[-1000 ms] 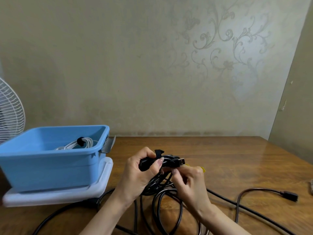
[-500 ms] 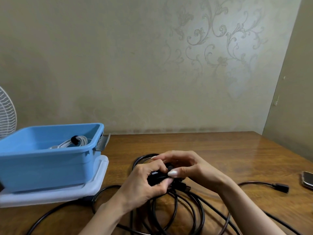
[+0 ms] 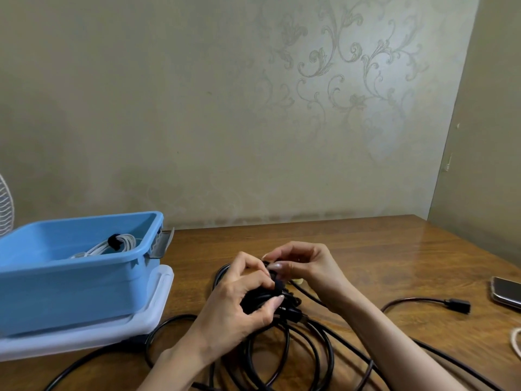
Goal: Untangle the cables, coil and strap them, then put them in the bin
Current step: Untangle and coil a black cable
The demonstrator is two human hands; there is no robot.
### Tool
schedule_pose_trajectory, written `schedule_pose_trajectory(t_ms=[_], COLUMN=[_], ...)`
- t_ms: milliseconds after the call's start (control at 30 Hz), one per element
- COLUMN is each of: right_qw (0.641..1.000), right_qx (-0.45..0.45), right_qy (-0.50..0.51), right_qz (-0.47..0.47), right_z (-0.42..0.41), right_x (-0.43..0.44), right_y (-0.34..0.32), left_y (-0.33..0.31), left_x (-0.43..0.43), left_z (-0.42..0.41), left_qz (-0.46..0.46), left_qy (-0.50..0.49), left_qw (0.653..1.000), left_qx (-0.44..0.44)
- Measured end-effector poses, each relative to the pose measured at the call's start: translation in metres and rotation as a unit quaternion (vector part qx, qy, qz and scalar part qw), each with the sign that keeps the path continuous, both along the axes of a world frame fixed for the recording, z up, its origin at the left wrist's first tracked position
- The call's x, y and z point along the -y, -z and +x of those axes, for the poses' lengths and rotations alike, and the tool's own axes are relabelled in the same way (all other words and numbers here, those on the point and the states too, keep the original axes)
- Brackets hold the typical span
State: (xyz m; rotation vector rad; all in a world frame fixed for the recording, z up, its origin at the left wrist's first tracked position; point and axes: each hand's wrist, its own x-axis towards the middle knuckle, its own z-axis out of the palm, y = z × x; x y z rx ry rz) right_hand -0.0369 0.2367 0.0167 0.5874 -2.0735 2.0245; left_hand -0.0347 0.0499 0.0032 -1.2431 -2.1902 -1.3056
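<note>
A glossy brown wooden table [image 3: 366, 249] is filling the lower part of the view, running back to a beige wall [image 3: 197, 122] that is carrying a faint scrolling floral pattern on its right half, while a plainer side wall [image 3: 485, 136] is closing the room off on the right. The white grille of a fan [image 3: 4, 204] is peeking in at the left edge. On the left of the table a blue bin [image 3: 70, 289] is sitting on top of a translucent white lid [image 3: 112, 331], and a grey metal latch [image 3: 163, 244] is hanging off the bin's right rim. Inside the bin a coiled white cable [image 3: 124, 244] is lying against the near wall, bound by a black band [image 3: 114, 241]. In the middle of the table, right of the bin and apart from it, the black cable [image 3: 282, 348] is lying in several loose loops. The left hand [image 3: 234, 303] is gripping the gathered top of those loops, fingers and thumb curled round the bundle. The right hand [image 3: 307, 263] is reaching in from behind, its thumb and fingertips pinching a short black strap [image 3: 277, 283] at the top of the bundle. One plug end [image 3: 458, 305] of a black lead is resting further right, near a phone [image 3: 507, 292] lying at the table's right edge.
</note>
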Motion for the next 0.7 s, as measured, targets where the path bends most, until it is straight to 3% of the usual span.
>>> schedule_pose_trajectory(t_ms=[167, 300, 467, 700], right_qw=[0.999, 0.997, 0.995, 0.989], right_qx=[-0.004, -0.044, -0.023, -0.055], right_qy=[0.032, 0.061, 0.076, 0.104], right_qz=[-0.008, -0.026, -0.064, -0.091], right_z=[0.002, 0.005, 0.006, 0.010], right_x=[0.007, 0.010, 0.011, 0.011], right_y=[0.002, 0.002, 0.001, -0.004], left_y=[0.000, -0.001, -0.001, -0.004], left_x=[0.002, 0.001, -0.002, -0.003], left_z=[-0.002, 0.001, 0.000, 0.002], left_qz=[0.013, 0.038, 0.009, 0.051], left_qy=[-0.025, -0.027, -0.014, -0.032], left_qw=[0.999, 0.999, 0.999, 0.998], left_qx=[-0.023, 0.025, -0.036, 0.030])
